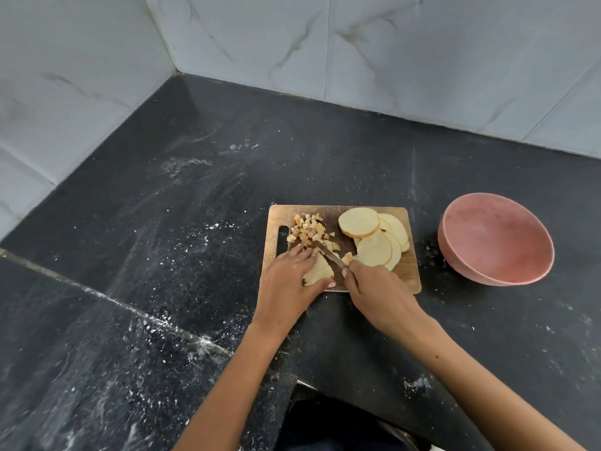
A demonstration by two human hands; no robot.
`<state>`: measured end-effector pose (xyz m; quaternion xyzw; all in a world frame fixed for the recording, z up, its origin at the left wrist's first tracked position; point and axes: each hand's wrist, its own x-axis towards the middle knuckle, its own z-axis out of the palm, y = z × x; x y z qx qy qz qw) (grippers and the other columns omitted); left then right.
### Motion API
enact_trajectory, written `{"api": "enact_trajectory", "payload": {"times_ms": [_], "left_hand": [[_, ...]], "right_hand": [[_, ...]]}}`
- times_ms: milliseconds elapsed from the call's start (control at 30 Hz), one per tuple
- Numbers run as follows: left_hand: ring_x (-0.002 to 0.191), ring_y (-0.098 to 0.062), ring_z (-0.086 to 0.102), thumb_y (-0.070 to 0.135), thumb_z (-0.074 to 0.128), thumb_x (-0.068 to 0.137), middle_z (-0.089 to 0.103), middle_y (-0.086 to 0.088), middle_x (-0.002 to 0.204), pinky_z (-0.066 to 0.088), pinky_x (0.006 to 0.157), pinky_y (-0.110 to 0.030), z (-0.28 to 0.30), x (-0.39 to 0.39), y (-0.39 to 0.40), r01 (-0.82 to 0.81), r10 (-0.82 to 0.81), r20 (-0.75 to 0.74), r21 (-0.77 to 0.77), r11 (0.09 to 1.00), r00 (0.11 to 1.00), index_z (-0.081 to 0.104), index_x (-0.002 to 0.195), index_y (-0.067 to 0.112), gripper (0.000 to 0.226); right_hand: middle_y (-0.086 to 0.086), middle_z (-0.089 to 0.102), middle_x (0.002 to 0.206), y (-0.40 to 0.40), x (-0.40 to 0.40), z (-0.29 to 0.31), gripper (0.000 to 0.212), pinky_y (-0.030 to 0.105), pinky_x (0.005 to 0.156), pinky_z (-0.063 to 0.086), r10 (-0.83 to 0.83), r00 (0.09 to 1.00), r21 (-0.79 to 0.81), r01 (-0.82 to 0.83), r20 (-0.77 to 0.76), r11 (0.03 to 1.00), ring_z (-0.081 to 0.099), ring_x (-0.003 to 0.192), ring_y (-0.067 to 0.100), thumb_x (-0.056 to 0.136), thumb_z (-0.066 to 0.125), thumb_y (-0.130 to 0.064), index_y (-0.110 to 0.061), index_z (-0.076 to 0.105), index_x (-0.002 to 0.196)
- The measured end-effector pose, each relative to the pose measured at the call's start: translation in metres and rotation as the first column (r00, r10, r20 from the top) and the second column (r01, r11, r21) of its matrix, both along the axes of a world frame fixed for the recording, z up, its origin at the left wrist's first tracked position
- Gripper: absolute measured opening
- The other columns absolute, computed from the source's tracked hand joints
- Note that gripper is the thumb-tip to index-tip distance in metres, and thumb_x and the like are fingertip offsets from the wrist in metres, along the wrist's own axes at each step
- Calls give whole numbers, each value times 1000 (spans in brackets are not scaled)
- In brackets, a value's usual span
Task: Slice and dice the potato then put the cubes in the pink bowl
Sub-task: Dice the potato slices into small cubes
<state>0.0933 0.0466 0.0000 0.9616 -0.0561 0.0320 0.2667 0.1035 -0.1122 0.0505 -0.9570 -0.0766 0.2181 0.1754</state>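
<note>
Left hand lies flat, fingers straight, pinning a slice for dicing; right hand fingers curl round the knife — bowl waits beside the board.

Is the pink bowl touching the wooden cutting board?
Apart. The head view shows a strip of dark counter between the pink bowl and the right edge of the cutting board.

Pale potato slices and small cubes on board; pink bowl upright, rightward.
</note>
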Motion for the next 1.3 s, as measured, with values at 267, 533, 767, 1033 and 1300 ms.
{"api": "enact_trajectory", "payload": {"times_ms": [267,533,767,1033,1300], "left_hand": [[131,-21,47,37,62,91,54,-9,136,30,110,-29,-4,-2,-9,41,-43,14,127,991,999,56,131,6,51],[112,-25,64,34,74,81,67,-12,116,50,92,-38,-10,-7,-14,-14,2,76,163,987,997,68,114,2,47],[137,-13,37,39,65,89,47,-2,142,20,113,-25,-10,-15,-5,-32,34,35,-66,997,999,52,135,11,56],[124,-22,54,27,72,86,60,-9,130,34,108,-34,-17,-20,-14,-111,118,64,-103,988,991,64,122,6,43],[113,-27,63,29,69,81,67,-11,118,49,97,-41,-15,-16,-14,-109,110,105,-17,994,988,71,111,4,39]], "right_hand": [[7,61,103,17,-1,-10,20,32,66,45,-28,997,-147,17,-70,989,59,86,20,104,36,-21,-14,45,120],[9,58,104,5,-20,-6,6,34,68,42,-62,983,-186,30,-171,982,53,82,23,102,36,-15,-17,32,98],[2,59,88,0,-10,-4,25,29,65,45,-139,981,69,149,-133,986,55,77,14,104,33,-34,-16,49,100],[-1,56,80,-9,-19,4,20,25,53,37,-15,1000,13,15,-15,1000,52,67,13,104,30,-32,-18,43,96],[3,57,87,11,-18,6,24,32,62,42,24,999,-100,-19,46,995,60,79,21,105,27,-32,-14,44,106]]}}
